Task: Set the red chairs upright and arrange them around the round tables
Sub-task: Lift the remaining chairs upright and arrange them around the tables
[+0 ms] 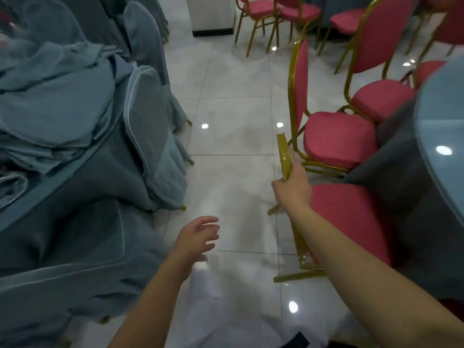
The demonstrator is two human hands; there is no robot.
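My right hand [293, 188] grips the gold top rail of the nearest red chair [351, 217], whose red seat points toward the round table [439, 126] at the right. My left hand [198, 237] hangs open over the floor, holding nothing. Beyond the held chair, a second red chair [336, 139] stands upright against the table's grey cloth, and a third red chair [381, 99] stands behind it. More red chairs [261, 11] stand upright at the back, near another table.
Several chairs in blue-grey covers [148, 109] and a heap of blue cloth [50, 91] fill the left side. A white tiled aisle [233, 121] runs up the middle. A white pillar with a dark base [213, 21] stands at the far end.
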